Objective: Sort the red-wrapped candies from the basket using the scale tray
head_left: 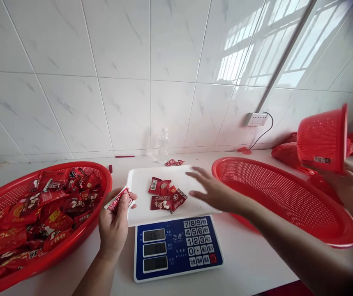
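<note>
My left hand (114,224) is closed on a small red and white snack packet (118,200), to the left of the scale's pan. Over the right part of the white weighing pan (139,176), my right hand (208,187) reaches in with its fingers spread and nothing in them. Several red snack packets (163,202) lie together in the middle of the pan, apart from the right fingertips. In front of the pan is the blue keypad panel (176,263) of the digital scale, with three small displays whose digits are hard to read.
A red basket (107,176) full of red packets stands at left. Another red basket (287,166) sits at right. Beyond it another person's hand (345,183) holds a tilted red basket (321,139). A clear bottle (163,146) and more packets (174,163) are behind the pan.
</note>
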The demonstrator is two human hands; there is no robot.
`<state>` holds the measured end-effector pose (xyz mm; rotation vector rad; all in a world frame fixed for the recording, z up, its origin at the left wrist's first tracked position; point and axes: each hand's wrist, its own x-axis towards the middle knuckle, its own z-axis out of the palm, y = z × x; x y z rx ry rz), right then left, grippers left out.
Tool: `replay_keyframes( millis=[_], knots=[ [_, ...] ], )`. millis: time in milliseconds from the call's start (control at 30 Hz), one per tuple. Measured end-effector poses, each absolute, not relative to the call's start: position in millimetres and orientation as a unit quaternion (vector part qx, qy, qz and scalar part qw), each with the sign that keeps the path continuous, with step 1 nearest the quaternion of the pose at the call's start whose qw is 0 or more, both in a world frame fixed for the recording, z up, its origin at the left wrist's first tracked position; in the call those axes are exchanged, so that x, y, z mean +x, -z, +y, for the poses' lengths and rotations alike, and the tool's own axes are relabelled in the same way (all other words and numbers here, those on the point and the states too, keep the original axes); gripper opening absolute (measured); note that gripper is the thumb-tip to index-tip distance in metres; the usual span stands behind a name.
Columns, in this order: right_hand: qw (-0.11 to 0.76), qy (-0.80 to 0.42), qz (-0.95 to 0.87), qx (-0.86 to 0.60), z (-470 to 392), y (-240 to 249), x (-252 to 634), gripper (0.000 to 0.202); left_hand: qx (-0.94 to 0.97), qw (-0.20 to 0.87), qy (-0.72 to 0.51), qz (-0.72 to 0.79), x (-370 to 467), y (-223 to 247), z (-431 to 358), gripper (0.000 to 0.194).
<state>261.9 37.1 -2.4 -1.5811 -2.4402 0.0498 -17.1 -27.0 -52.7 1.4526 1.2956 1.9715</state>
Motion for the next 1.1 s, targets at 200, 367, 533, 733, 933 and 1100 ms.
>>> replay_keyframes(
  millis=[200,367,533,733,933,1100],
  knots=[
    [0.022,-0.193,-0.915,-0.353,53,7,190,0.094,0.513,0.190,-0.691,0.473,-19,52,-27,0.034],
    [0.044,-0.152,-0.942,-0.296,67,19,175,0.070,0.509,0.186,-0.691,0.478,-20,51,-26,0.034],
    [0.108,-0.109,-0.943,-0.295,63,25,172,0.059,0.511,0.175,-0.696,0.474,-22,56,-28,0.032],
    [0.162,-0.081,-0.920,-0.347,64,28,167,0.036,0.495,0.172,-0.704,0.479,-22,55,-29,0.033],
    [0.260,-0.091,-0.846,-0.457,73,17,174,0.036,0.508,0.158,-0.706,0.467,-24,53,-25,0.031],
    [0.326,-0.101,-0.783,-0.520,77,-8,208,0.039,0.511,0.157,-0.701,0.472,-27,54,-25,0.030]
  ],
)
